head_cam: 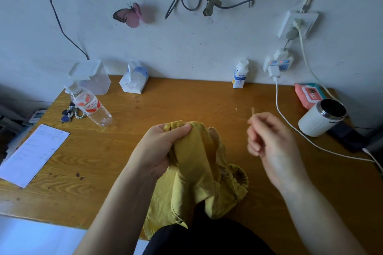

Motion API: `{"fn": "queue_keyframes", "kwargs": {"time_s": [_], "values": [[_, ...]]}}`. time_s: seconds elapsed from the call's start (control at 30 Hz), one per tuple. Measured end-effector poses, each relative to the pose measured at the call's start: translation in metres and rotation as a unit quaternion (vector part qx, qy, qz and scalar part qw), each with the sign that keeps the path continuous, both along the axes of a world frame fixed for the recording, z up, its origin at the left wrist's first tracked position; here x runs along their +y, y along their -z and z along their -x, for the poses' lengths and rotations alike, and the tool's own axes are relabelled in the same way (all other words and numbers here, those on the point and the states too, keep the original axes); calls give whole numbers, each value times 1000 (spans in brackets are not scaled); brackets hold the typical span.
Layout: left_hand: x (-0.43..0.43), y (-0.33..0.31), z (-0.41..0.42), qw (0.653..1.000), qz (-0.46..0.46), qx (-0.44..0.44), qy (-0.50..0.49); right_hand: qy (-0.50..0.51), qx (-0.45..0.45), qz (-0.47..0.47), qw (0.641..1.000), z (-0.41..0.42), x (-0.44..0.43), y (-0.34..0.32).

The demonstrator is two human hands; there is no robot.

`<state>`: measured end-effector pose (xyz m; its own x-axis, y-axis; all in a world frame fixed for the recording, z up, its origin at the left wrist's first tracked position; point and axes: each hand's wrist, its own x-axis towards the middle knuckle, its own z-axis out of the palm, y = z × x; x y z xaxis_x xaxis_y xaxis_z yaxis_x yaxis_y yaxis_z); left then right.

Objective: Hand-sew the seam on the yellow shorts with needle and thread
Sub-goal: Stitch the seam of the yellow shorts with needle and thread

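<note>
the shorts (196,163) are lying in the middle of the near table (186,99) edge, their long axis running from a bunched fold at the far end back toward the person's lap, where the loose cloth is spilling over the edge. the left hand (159,147) is gripping that far fold, thumb and fingers curling tightly round it and lifting it into a ridge, so it is the hand on the work. the right hand (269,141) is hovering to the right of the shorts, apart from the cloth and roughly level with the gripped fold. its fingers are curling in toward the thumb as if pinching something fine, but the hand is blurring and neither needle nor thread is showing, so i cannot tell whether it is holding anything. a thin tan sliver (252,110) is showing just above its fingertips, held or lying on the table, i cannot tell. the next stitch is probably calling for the right hand to be travelling leftward to the ridge.
</note>
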<state>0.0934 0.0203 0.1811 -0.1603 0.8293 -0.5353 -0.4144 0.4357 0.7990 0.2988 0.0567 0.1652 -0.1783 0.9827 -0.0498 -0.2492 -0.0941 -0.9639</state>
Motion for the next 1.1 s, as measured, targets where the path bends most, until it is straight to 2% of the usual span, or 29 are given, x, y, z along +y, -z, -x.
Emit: {"fn": "queue_keyframes", "kwargs": {"time_s": [0.07, 0.13, 0.2, 0.27, 0.47, 0.63, 0.93, 1.1], "values": [[-2, -2, -5, 1000, -4, -1, 14, -40, -111, -97, 988, 13, -10, -1], [-4, -3, -10, 1000, -6, 0, 22, -52, -195, -198, 959, 24, -17, -3], [-5, -4, -14, 999, -8, -2, 31, -49, -260, -285, 921, 31, -22, -7], [-7, -5, -16, 999, -7, -6, 40, -44, -301, -329, 894, 34, -24, -11], [-10, -9, -17, 999, -14, -30, 36, -22, -365, -365, 856, 31, -26, -16], [-11, -11, -16, 998, -20, -38, 43, -14, -393, -373, 840, 25, -27, -22], [-11, -11, -14, 997, -39, -39, 59, -36, -413, -377, 828, 25, -26, -28], [-12, -10, -13, 997, -53, 29, 55, -67, -411, -346, 840, 22, -20, -30]]}}
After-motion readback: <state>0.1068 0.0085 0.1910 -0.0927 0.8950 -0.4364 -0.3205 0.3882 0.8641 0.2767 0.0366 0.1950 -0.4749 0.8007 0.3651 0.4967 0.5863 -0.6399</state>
